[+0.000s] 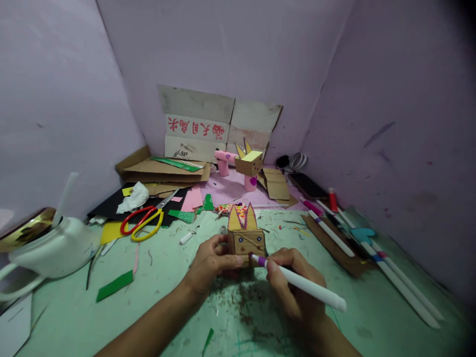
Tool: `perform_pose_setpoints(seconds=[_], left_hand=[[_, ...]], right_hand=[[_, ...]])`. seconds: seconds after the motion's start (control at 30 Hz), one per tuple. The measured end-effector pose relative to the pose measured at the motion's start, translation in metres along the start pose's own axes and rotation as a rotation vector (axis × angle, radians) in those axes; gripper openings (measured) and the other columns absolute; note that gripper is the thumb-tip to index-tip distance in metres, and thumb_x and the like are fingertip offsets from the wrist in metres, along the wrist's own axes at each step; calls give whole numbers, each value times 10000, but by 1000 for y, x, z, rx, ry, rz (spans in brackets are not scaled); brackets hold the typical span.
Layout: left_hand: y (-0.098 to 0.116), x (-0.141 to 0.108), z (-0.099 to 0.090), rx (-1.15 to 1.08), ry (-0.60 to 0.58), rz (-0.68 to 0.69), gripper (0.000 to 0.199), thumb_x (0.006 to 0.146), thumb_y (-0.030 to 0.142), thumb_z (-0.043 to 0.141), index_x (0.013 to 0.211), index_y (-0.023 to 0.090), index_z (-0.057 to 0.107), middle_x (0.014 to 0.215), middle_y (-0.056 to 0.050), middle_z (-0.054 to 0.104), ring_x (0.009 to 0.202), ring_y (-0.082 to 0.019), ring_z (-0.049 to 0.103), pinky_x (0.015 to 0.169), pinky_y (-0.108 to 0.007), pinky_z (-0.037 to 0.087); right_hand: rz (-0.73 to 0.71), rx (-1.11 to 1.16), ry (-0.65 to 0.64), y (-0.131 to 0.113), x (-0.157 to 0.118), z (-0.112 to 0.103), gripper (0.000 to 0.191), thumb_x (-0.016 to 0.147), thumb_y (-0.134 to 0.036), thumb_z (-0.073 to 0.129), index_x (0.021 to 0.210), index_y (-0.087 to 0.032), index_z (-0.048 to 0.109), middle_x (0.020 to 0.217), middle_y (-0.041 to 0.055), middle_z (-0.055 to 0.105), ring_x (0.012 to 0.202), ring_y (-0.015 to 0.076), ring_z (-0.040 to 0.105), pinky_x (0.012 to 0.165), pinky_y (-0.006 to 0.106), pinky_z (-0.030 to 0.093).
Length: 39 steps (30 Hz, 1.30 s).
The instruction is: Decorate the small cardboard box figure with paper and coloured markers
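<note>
A small cardboard box head (241, 244) with two pointed yellow ears edged in purple stands upright at the middle of the table. Two blue-ringed eyes and dark spots mark its front. My left hand (211, 263) grips it from the left, thumb across its lower front edge. In my right hand (297, 282) is a white marker (308, 286) with a purple collar, its tip touching the lower front of the box. The marker's far end points down to the right.
Red and yellow scissors (143, 221), paper scraps and a white teapot-like vessel (61, 248) are at left. Behind stands a pink figure (250, 182) with a box head. Several markers and a cardboard strip (327, 243) lie at right. A printed carton (197, 121) leans against the back wall.
</note>
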<state>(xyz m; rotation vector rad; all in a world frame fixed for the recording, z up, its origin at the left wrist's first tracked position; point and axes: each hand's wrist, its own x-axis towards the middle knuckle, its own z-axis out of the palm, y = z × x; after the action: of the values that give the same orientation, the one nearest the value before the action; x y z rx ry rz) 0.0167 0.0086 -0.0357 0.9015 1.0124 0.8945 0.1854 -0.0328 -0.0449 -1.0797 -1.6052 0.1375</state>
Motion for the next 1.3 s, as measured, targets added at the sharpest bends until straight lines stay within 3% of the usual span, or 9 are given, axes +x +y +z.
perform_pose_setpoints(seconds=[0.47,0.6,0.77,0.87,1.03,1.3], left_hand=[[-2,5,-1,-17,28,-19,719,450,285,830,1097,95,581,1026,-192,740,863,-335,710,643,-357,550],[2,3,0,-14,30,-18,693,488,295,796,1108,64,590,1010,-204,742,793,-288,712,585,-307,526],[6,0,1,2,30,-21,676,541,317,758,1133,33,597,926,-199,755,665,-209,685,538,-261,492],[4,1,0,0,35,-27,674,527,309,762,1122,37,603,886,-181,758,590,-169,652,521,-251,489],[1,4,-1,-14,60,-26,663,473,298,793,1069,68,613,839,-136,754,593,-185,658,503,-263,506],[0,4,0,-25,57,-23,664,460,278,801,1059,63,613,840,-140,757,621,-202,678,522,-268,518]], right_hand=[[169,12,73,0,-2,3,173,856,-287,562,697,-219,563,497,-51,539,400,120,487,410,238,351],[110,80,44,6,-3,0,139,871,-257,559,738,-221,572,532,-42,574,432,127,530,419,231,387],[260,244,177,10,-4,-1,157,912,-286,554,768,-222,558,551,-44,589,477,130,559,457,220,446],[251,209,111,8,-3,1,201,912,-304,548,732,-215,561,543,-37,579,475,127,544,454,220,433],[197,119,16,4,0,4,193,885,-295,570,712,-209,575,527,-42,564,436,111,509,417,209,380],[172,99,24,3,1,3,153,868,-285,569,732,-216,583,517,-49,576,414,109,514,408,205,382]])
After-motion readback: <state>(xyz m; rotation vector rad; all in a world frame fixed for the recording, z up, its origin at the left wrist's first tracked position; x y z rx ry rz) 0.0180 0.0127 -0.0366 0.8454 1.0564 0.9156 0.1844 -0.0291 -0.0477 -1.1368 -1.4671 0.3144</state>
